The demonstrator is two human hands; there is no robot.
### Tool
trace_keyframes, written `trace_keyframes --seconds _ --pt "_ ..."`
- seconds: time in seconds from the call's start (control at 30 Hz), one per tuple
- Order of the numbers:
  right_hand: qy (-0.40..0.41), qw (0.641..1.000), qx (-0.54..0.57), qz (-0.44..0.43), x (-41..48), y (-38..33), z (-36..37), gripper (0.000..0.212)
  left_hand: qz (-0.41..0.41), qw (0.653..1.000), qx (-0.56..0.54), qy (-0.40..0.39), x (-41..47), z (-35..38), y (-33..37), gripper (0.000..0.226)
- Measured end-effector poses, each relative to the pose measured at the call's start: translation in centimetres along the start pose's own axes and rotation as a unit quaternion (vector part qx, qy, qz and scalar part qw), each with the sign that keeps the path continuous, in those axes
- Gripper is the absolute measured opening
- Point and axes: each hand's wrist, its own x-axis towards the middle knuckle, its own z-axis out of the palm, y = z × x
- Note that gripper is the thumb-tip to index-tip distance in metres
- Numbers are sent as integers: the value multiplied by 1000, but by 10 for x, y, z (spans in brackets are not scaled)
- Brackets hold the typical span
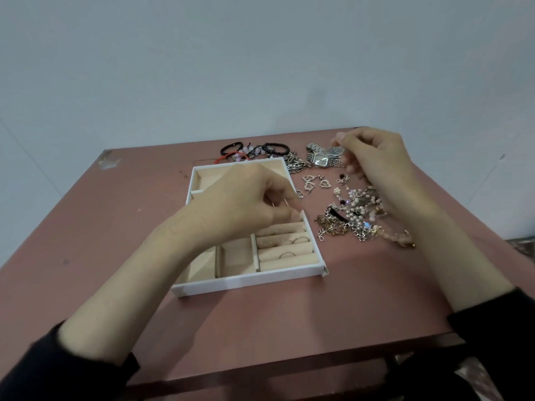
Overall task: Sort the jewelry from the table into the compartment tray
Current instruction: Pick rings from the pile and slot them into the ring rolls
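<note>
Fingers point(285, 211) of the left hand point(243, 198) are pinched together over the ring rolls of the white compartment tray point(246, 282); what they hold is unclear. Right hand point(373, 160) fingers curl near two watches point(322, 156). Tangled chains and pearls point(354, 217) lie right of the tray on the table point(86, 215).

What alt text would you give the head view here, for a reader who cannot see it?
A person's left hand reaches into a white compartment tray at its ring rolls, where a few rings sit, while the right hand pinches something small above two watches. Unsorted chains and pearls, heart earrings and bracelets lie on the reddish table.
</note>
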Motion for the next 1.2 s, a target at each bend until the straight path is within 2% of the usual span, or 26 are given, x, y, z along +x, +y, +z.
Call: trace_keyframes --seconds 0.1,0.23,0.4,0.8,0.9,1.2 --pt "-21 999 -32 9 11 -1 -6 15 -1 1000 2 26 20 -2 -1 5" --pt "-47 991 -128 -5 22 4 -10 11 -6 998 38 39 54 3 -6 11" --pt "-40 972 -228 -38 18 21 -16 9 5 996 76 39 84 16 -9 13" --pt "15 973 -226 -42 29 29 -25 14 73 985 148 -42 108 42 10 31" --pt "13 972 -229 -49 29 28 -25 14 81 981 164 -64 111 44 10 29" --pt "-1 969 -239 -63 27 26 -23 13 83 982 158 -59 109 43 8 21"
